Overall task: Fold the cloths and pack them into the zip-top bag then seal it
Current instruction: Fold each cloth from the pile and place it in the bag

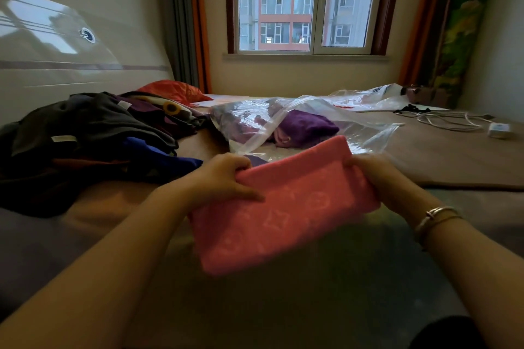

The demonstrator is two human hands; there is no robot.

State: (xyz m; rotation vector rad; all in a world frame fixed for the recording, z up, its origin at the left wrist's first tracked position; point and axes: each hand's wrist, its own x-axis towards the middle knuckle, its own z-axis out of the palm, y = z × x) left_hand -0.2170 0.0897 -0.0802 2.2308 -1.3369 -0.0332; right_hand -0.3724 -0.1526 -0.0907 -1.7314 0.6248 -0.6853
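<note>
Two hands hold one folded pink cloth (283,207) up above the bed (283,306), just on the near side of the zip-top bag (283,122). At the cloth's left end the left hand (224,178) grips it, thumb across the patterned face and fingers curled over the top edge; at the right end the right hand (377,178) grips it too, its fingers wrapped around the edge, with two thin bangles (436,218) on that wrist. One clear zip-top bag lies on the bed, its mouth gaping toward the pink cloth, and one purple cloth (306,127) sits inside it. Left of the bag is one heap of dark unfolded cloths (93,133); how many it holds cannot be counted. One red cloth (173,91) lies beyond that heap, left of the bag's far end. Right of the bag and farther back lies one more crumpled clear plastic bag (368,99), and to the right of both lie one white charger (499,130) and its coiled cable (448,119).
</note>
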